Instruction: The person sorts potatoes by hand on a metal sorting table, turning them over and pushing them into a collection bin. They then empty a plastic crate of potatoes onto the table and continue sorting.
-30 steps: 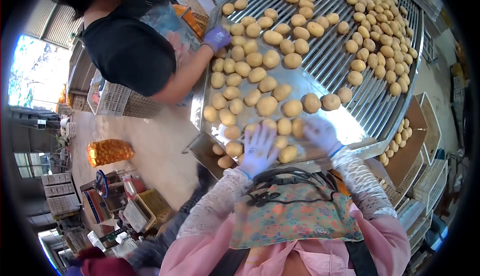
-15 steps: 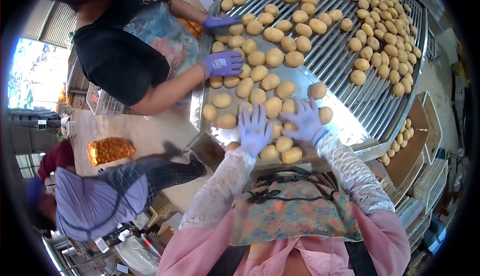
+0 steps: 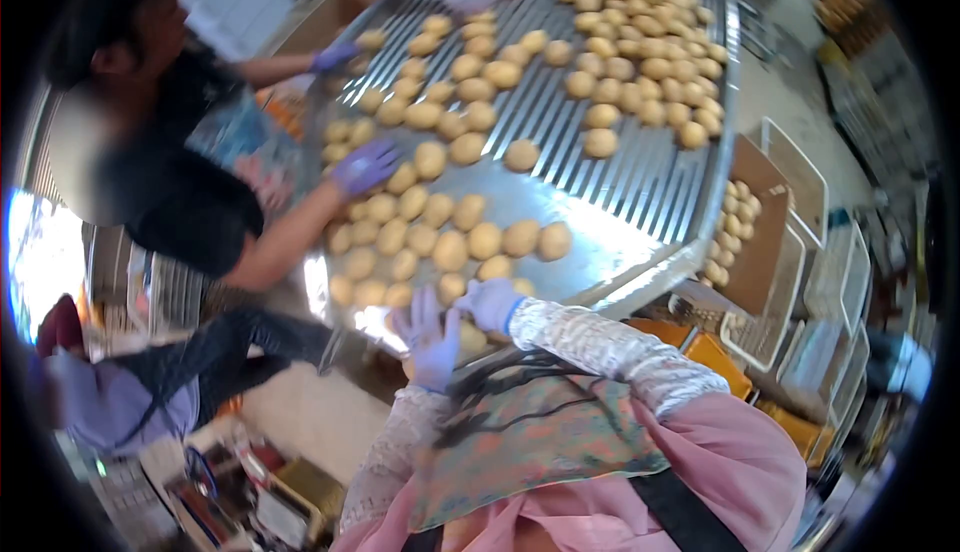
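Note:
Both my hands wear pale purple gloves at the near edge of the metal sorting table (image 3: 600,272). My left hand (image 3: 428,337) has its fingers spread upward beside the nearest potatoes. Just to its right, my right hand (image 3: 490,304) is angled left with its fingers bent at a potato; whether it grips one is unclear. A group of potatoes (image 3: 450,251) lies on the smooth metal just beyond my hands. Farther off, many more potatoes (image 3: 650,62) are heaped on the metal rollers (image 3: 640,192).
At the left side a co-worker (image 3: 190,152) has purple-gloved hands among the potatoes. Another gloved hand reaches in at the far side. Another person (image 3: 120,392) is at lower left. Cardboard boxes, one with potatoes (image 3: 735,217), and white crates (image 3: 840,262) stand at right.
The view has turned and shifted, so the table appears farther left. My hands are closer together and nearer the table's edge. My right hand's fingers, spread before, are now bent. Another gloved hand shows at the far side.

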The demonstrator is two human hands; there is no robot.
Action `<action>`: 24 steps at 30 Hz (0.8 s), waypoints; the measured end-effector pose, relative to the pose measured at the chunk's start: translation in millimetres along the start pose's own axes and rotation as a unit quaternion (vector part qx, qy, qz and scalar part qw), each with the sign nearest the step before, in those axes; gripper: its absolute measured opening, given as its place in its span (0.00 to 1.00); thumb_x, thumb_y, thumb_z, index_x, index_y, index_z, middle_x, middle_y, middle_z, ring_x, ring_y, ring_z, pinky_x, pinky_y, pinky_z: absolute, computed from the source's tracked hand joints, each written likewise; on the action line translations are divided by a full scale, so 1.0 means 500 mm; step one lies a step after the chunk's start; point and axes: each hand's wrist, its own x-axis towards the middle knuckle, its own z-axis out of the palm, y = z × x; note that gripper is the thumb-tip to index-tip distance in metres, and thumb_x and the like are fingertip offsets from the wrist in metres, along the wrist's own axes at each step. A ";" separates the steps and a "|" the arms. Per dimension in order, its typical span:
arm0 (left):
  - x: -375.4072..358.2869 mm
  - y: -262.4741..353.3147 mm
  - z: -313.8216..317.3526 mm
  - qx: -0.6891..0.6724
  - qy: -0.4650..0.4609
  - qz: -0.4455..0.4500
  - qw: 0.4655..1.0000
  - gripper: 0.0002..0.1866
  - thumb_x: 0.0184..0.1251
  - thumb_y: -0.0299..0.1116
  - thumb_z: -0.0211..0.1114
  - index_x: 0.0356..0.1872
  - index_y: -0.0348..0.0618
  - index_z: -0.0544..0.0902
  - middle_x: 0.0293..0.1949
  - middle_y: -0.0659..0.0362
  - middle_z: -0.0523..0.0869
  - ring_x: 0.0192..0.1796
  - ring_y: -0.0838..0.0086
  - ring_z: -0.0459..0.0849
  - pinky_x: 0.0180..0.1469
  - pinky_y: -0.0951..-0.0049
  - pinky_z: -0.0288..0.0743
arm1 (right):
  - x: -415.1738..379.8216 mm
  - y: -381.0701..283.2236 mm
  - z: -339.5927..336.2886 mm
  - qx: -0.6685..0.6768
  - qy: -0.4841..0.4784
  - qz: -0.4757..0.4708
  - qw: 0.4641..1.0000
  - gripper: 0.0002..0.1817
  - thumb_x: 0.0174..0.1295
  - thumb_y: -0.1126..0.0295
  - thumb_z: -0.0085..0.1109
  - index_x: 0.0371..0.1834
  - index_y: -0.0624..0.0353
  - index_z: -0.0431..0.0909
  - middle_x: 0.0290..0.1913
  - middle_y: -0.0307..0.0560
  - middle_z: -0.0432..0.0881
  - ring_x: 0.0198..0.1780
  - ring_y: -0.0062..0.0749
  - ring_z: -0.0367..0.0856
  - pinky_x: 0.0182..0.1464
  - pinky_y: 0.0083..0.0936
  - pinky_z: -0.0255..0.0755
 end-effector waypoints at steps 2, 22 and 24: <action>0.016 -0.019 -0.002 0.087 0.004 0.057 0.995 0.33 0.72 0.50 0.61 0.73 0.43 0.72 0.73 0.48 0.73 0.74 0.50 0.66 0.76 0.38 0.46 | -0.056 -0.002 -0.117 0.105 -0.011 0.044 0.993 0.16 0.60 0.58 0.66 0.50 0.45 0.82 0.43 0.51 0.84 0.44 0.49 0.87 0.46 0.44 0.80; 0.097 0.066 0.061 0.170 0.055 0.198 0.964 0.39 0.73 0.58 0.58 0.78 0.46 0.67 0.79 0.39 0.62 0.79 0.40 0.60 0.79 0.36 0.45 | -0.453 0.318 -0.262 -0.038 0.245 0.336 0.909 0.43 0.56 0.49 0.69 0.76 0.48 0.69 0.73 0.69 0.69 0.71 0.62 0.72 0.72 0.50 0.69; 0.038 0.047 0.041 0.178 0.069 0.259 0.947 0.37 0.72 0.56 0.60 0.77 0.48 0.69 0.79 0.39 0.63 0.78 0.41 0.62 0.79 0.37 0.48 | -0.393 0.271 -0.223 0.000 0.173 0.276 0.946 0.48 0.55 0.44 0.70 0.80 0.45 0.64 0.74 0.70 0.67 0.68 0.64 0.75 0.69 0.49 0.72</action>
